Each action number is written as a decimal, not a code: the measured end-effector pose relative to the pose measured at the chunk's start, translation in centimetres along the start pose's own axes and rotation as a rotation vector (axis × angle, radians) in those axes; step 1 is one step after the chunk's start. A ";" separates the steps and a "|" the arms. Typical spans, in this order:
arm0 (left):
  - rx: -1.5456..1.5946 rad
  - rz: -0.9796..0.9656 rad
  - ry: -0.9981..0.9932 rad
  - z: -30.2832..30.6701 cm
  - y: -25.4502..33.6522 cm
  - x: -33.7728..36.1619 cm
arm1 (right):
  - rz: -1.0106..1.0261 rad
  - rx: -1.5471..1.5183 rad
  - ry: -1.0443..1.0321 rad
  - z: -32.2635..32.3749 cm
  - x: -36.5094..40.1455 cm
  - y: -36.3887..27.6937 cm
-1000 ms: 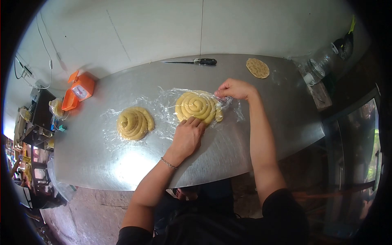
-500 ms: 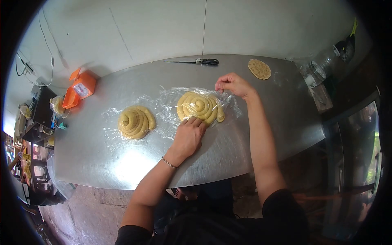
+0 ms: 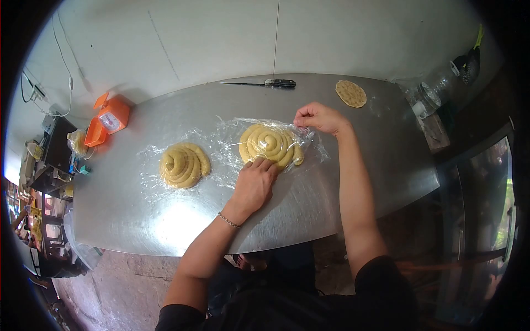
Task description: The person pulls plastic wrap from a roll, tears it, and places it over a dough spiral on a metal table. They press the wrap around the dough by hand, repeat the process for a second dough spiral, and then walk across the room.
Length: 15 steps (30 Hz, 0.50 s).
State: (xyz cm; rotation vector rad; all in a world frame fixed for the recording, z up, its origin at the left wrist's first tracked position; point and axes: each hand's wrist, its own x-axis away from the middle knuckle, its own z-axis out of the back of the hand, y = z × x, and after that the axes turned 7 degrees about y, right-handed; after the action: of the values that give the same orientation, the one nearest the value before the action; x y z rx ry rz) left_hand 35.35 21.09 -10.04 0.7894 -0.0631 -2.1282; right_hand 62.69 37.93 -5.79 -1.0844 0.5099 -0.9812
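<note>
Two coils of yellow dough rope lie on plastic film on a steel table point(image 3: 298, 220). The fingertips of my left hand point(image 3: 255, 181) rest on the near edge of the right coil point(image 3: 268, 142); they are bent close together, and what they grip, if anything, is hidden. My right hand point(image 3: 320, 118) pinches the plastic film point(image 3: 313, 139) at the upper right of that coil. Film spreads around and partly over the right coil. The left coil point(image 3: 182, 164) sits apart, to the left of my hands.
A knife point(image 3: 280, 83) lies along the table's back edge. A flat round piece point(image 3: 351, 94) is at the back right, near clear plastic containers point(image 3: 429, 99). An orange scale point(image 3: 114, 115) stands at the back left.
My right hand has moved slightly down and to the right, with the film edge at its fingertips. My left hand has stayed about where it was.
</note>
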 end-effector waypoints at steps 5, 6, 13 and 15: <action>0.008 -0.008 0.004 0.0 -0.1 0.0 | 0.050 -0.079 0.068 0.0 -0.5 0.5; 0.005 -0.008 0.001 -0.2 -0.2 0.1 | 0.047 -0.098 0.089 -0.1 -0.6 0.4; -0.031 0.002 -0.026 0.0 -0.2 0.1 | -0.101 0.076 0.040 0.6 0.8 -0.8; -0.024 0.005 -0.025 0.1 0.0 0.1 | -0.082 0.141 -0.022 1.4 1.5 -0.9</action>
State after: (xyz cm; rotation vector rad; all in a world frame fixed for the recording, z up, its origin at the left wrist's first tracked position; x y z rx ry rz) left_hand 35.23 21.04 -9.97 0.7476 -0.0523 -2.1305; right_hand 64.18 37.20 -4.20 -0.9941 0.3751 -1.0597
